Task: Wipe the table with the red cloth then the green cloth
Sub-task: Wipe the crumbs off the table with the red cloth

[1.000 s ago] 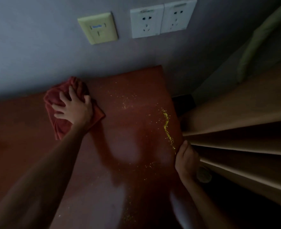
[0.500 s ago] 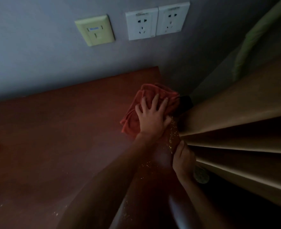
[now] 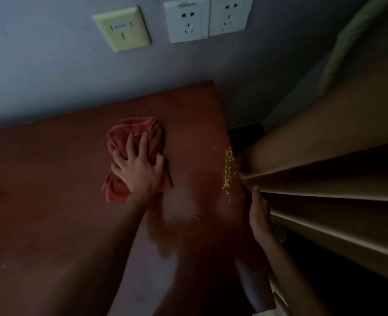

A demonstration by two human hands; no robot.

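head view, left hand [image 3: 140,172] flat on crumpled red cloth [image 3: 133,156] mid counter [image 3: 51,201], fingers [image 3: 129,142] spread apart, right hand [image 3: 259,213] at counter's right edge, fingers together, yellow crumbs [image 3: 229,172] along that edge

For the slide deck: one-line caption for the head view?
Left hand presses red cloth on table; yellow crumbs line its right edge.

The left hand [image 3: 140,169] lies flat with fingers spread on the bunched red cloth [image 3: 133,156], pressing it on the red-brown table [image 3: 51,201]. To the right of the cloth, yellow crumbs [image 3: 229,172] lie in a line by the table's edge. The right hand [image 3: 259,213] rests at that edge, just below the crumbs, beside wooden shelves [image 3: 325,197].
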